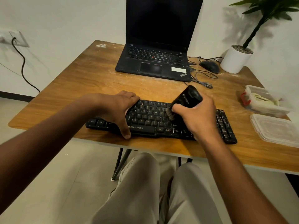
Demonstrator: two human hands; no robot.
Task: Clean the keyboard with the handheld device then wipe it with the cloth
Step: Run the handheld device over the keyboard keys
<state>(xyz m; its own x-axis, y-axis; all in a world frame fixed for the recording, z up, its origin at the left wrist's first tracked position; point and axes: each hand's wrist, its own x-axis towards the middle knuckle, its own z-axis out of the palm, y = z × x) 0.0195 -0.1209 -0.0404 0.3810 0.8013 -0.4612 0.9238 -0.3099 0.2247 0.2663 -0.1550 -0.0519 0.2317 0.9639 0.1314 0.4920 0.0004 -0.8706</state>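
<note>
A black keyboard (150, 118) lies along the near edge of the wooden table (90, 75). My left hand (119, 109) rests over its left half, fingers on the far edge and thumb on the near edge, gripping it. My right hand (195, 115) is closed around a black handheld device (188, 97), tilted so that its brush tip touches the keys right of the middle. A pale cloth (263, 99) lies inside a clear plastic box at the right.
An open black laptop (155, 62) stands behind the keyboard, with a black mouse (209, 66) and cables to its right. A white plant pot (235, 61) is at the far right corner. A clear plastic lid (276, 128) lies near the right edge.
</note>
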